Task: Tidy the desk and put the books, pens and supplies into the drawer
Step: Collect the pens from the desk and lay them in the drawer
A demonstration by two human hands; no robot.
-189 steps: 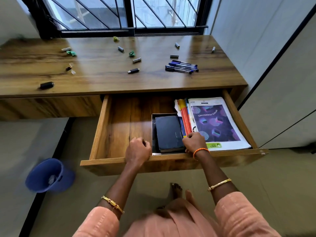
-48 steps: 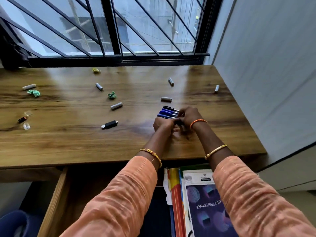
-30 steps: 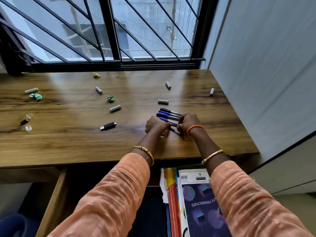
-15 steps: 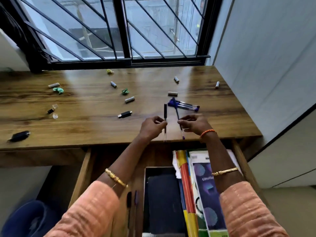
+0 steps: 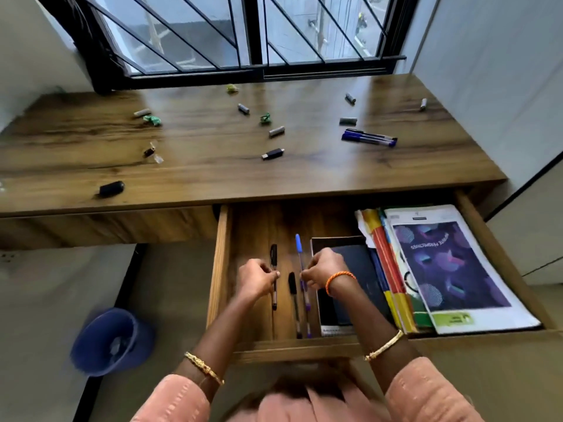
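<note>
Over the open drawer (image 5: 220,269), the left hand (image 5: 255,279) pinches a black-capped pen (image 5: 274,271) between thumb and curled fingers, the pen running lengthwise along the drawer floor. Just beside it to the right, the right hand (image 5: 323,271) pinches a blue-capped pen (image 5: 299,254) the same way, its cap pointing toward the tabletop (image 5: 213,166). Between the two hands lies another black-capped pen (image 5: 293,287) on the drawer floor, and below the right hand a purple-tipped pen (image 5: 307,315) lies alongside it; whether these touch I cannot tell. Right of the right hand, partly under its wrist, sits a dark notebook (image 5: 353,269) on a larger black book, then a stack of colourful books (image 5: 384,269) topped by a purple-covered magazine (image 5: 447,266) against the drawer's right wall. Beyond the hands, on the tabletop, a cluster of blue pens (image 5: 368,137) lies to the far right, with small grey cylinders, green crumpled scraps, a black USB stick (image 5: 272,154) and a black oval object (image 5: 111,188) scattered across the wood. Left of the left hand, on the floor, stands a blue bin (image 5: 106,339).
</note>
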